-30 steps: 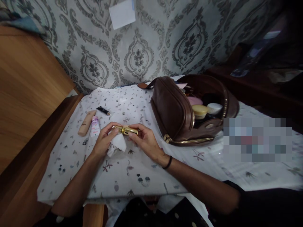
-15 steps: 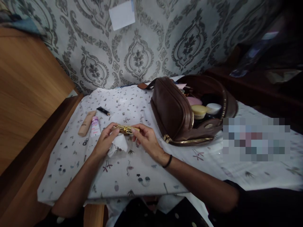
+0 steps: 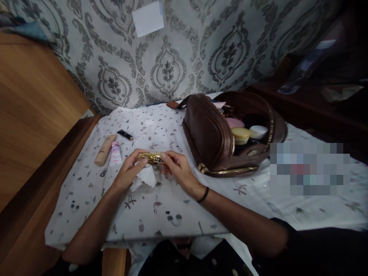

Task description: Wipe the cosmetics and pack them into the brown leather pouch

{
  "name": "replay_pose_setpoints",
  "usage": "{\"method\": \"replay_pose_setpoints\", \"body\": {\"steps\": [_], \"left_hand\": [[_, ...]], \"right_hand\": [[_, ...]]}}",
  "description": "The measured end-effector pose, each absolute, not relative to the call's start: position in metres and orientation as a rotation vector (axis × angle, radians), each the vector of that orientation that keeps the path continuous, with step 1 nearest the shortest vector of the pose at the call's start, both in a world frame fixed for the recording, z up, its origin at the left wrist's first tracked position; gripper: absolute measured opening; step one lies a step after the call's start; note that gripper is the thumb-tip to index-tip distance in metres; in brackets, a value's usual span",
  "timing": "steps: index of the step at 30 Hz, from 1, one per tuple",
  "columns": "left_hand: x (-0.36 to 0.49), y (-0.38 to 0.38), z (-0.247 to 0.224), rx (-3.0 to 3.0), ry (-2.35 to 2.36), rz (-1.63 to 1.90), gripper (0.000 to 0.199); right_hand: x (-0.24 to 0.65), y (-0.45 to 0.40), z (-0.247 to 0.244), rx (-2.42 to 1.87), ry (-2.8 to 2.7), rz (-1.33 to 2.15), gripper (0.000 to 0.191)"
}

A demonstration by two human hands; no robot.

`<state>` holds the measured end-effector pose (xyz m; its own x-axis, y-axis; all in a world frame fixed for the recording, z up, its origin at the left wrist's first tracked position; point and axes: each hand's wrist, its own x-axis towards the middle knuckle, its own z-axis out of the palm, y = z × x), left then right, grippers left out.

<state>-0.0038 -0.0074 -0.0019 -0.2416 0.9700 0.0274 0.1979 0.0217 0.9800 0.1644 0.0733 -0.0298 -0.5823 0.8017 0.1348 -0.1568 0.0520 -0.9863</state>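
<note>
A shiny gold tube (image 3: pixel 155 157) lies level between my two hands, above the patterned cloth. My left hand (image 3: pixel 130 168) pinches its left end and also has a crumpled white tissue (image 3: pixel 145 177) beneath the fingers. The tube's right end is held by my right hand (image 3: pixel 178 168), thumb on top and fingers curled below. To the left lie a beige tube (image 3: pixel 104 150), a white and purple tube (image 3: pixel 115 154) and a small black tube (image 3: pixel 125 135). An open brown bag (image 3: pixel 205 134) stands to the right of my hands, with a yellow-lidded jar (image 3: pixel 240 134) and a white-lidded jar (image 3: pixel 258 132) inside.
The white patterned cloth (image 3: pixel 161 222) covers the table up to the patterned wall (image 3: pixel 168 69). A wooden panel (image 3: pixel 37 111) rises on the left. At the far right, a clear bottle (image 3: pixel 304 67) rests on a dark surface. A pixelated patch covers part of the right side.
The fingers of my right hand have shifted slightly on the gold tube, and more of its dark-marked middle shows. My left hand keeps nearly the same place.
</note>
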Motion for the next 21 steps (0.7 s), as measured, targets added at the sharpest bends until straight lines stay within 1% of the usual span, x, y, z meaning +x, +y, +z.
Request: {"method": "replay_pose_setpoints", "body": {"steps": [6, 11, 16, 21], "left_hand": [[-0.0042, -0.0055, -0.0063, 1.232, 1.546, 1.307, 0.044], [-0.0049, -0.0067, -0.0031, 1.296, 1.554, 1.280, 0.035], [-0.0054, -0.0043, -0.0068, 1.316, 1.565, 1.284, 0.040], [-0.0071, -0.0052, -0.0073, 1.439, 1.592, 1.271, 0.033]], "right_hand": [[0.1646, 0.0722, -0.0282, -0.643, -1.652, 1.586, 0.042], [0.1643, 0.0727, -0.0289, -0.679, -1.654, 1.625, 0.049], [0.1639, 0.0722, -0.0278, -0.667, -1.682, 1.579, 0.049], [0.1646, 0.0724, -0.0273, -0.680, -1.655, 1.714, 0.052]]}}
